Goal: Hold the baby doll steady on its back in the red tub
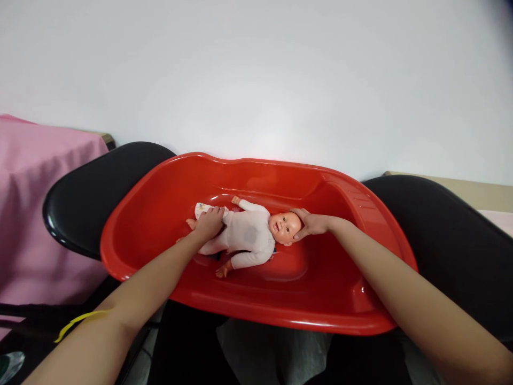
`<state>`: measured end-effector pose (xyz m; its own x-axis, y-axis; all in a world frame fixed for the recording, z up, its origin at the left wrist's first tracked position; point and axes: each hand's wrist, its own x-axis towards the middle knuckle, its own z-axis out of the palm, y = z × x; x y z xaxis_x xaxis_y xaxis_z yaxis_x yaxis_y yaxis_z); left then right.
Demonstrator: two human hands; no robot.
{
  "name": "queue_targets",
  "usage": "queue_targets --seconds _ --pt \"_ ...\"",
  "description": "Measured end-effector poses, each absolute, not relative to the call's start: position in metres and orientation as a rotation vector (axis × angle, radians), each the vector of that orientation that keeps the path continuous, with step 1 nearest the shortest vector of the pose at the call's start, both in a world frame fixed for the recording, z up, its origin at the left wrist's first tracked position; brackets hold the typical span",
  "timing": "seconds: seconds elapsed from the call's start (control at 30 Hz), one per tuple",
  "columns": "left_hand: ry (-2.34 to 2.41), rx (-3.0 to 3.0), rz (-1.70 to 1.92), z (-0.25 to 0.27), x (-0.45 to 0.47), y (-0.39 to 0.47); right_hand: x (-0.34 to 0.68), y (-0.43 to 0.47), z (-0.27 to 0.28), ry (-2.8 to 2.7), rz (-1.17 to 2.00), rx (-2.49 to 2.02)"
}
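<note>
**Baby doll being held in a red tub**

Lying on its back in the middle of the frame, inside a red tub [168, 203]: a baby doll [250, 235] in white clothes, head pointing right. Resting across the doll's legs, left of centre: the left hand [209, 223], fingers curled loosely over them. Cupping the top of the doll's head: the right hand [310, 223], fingers spread. Sitting under the tub: two black chairs [88, 198]. Hanging at far left: pink cloth [36, 176].
</note>
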<state>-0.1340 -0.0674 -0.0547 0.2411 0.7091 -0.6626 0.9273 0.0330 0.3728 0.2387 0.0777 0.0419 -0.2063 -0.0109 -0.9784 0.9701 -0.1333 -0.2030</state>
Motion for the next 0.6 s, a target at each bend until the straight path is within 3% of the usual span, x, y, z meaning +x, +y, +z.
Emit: queue_targets --seconds 0.2,0.6 --pt "1.525 1.76 -0.243 -0.051 -0.132 -0.059 0.235 0.077 0.042 1.415 -1.474 1.117" --pt "1.574 1.747 -0.386 -0.054 -0.137 -0.05 0.23 0.08 0.048 1.276 -1.51 1.175"
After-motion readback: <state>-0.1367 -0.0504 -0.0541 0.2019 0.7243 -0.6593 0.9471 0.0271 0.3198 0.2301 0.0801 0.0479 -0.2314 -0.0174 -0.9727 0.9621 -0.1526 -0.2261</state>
